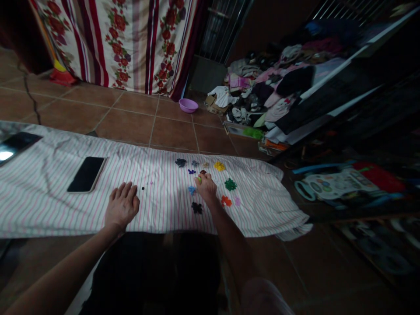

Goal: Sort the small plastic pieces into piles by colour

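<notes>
My left hand [123, 203] lies palm down on a striped cloth [157, 214], its fingers stretched out. Just right of its fingertips are a tiny black piece [143, 188] and a tiny pink piece [151, 183]. My right hand [207, 188] reaches in among small heaps of coloured pieces, fingers curled together. Lime-green bits [199, 179] show at its fingertips; whether they are pinched or lie beneath cannot be made out. Around it lie a brown heap [203, 172], a light blue heap [192, 190], a black heap [197, 208], a green heap [230, 184] and an orange heap [226, 201].
A phone [87, 175] rests left of my left hand, with another dark, shiny device [19, 146] farther left. Yellow pieces [219, 166] and dark grey pieces [180, 162] lie toward the far edge. Beyond stand a purple basin [188, 105] and piled clothes [262, 83].
</notes>
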`<state>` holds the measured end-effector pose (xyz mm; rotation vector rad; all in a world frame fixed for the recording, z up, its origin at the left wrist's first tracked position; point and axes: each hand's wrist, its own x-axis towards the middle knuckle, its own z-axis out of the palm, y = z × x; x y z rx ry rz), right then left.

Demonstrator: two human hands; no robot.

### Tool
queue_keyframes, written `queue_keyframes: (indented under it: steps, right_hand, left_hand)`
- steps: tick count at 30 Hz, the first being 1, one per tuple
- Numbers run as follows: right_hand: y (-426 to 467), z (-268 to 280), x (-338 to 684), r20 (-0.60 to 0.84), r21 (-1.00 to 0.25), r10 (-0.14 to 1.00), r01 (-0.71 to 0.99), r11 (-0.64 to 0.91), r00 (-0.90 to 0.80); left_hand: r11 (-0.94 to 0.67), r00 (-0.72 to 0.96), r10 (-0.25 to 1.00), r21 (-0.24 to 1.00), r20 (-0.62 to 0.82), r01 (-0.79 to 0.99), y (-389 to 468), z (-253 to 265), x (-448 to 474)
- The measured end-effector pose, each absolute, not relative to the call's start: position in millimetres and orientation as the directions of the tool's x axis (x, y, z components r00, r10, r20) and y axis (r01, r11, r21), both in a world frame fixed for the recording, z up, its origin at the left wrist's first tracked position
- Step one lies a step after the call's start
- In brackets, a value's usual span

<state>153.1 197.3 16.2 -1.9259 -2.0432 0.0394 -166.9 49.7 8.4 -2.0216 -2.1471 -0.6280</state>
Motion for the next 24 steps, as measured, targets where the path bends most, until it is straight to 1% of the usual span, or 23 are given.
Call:
queue_keyframes:
  steps: [4, 10, 13, 16, 24]
  right_hand:
    - [201, 11, 153, 0.182, -0.253, 0.982, 0.962, 0.103, -0.057]
    - [206, -5, 153, 0.284, -0.351, 0.956, 0.92, 0.175, -0.073]
    - [206, -10, 153, 0.318, -0.381, 0.945, 0.903, 0.199, -0.074]
    - [208, -11, 152, 0.319, -0.388, 0.945, 0.9, 0.198, -0.07]
    - [212, -8, 156, 0.268, -0.378, 0.957, 0.903, 0.206, -0.106]
  left_hand:
    - [0.019, -0.104, 0.924, 0.228, 0.367, 0.974, 50, 9, -167]
    - [0.01, -0.1, 0.934, 0.255, 0.344, 0.967, 49, 11, -167]
    - [0.006, -0.089, 0.935, 0.235, 0.344, 0.972, 49, 12, -167]
    - [0.0, -0.081, 0.933, 0.225, 0.351, 0.974, 49, 12, -167]
    - [0.006, -0.098, 0.93, 0.252, 0.355, 0.968, 49, 11, -168]
